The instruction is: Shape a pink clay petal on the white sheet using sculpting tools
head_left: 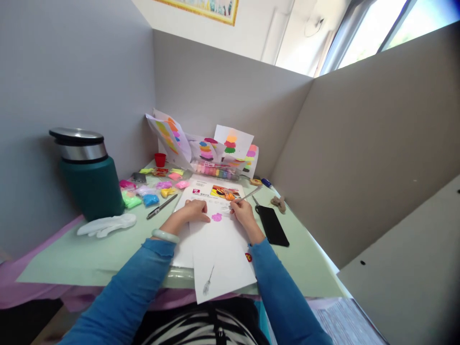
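Note:
My left hand (196, 211) rests on a white sheet of paper (223, 254), thumb and fingers apart, left of a flattened pink clay patch (216, 217). On the right, my right hand (243, 213) pinches a metal fork (247, 195); its tines hang just above the sheet, beside the pink patch. Near the sheet's lower edge is a small grey feather-like drawing (207, 286). Beneath the sheet lies a larger white pad (183, 244) with a printed cover, and an orange clay packet (229, 194) sits on its picture.
A green thermos (91, 184) and white gloves (107, 225) stand left. Several coloured clay packets (151, 200) lie near a pen (161, 207) and red cup (160, 159). A black phone-like slab (273, 225) lies right. Painted papers (235, 143) lean against the grey partition (223, 86).

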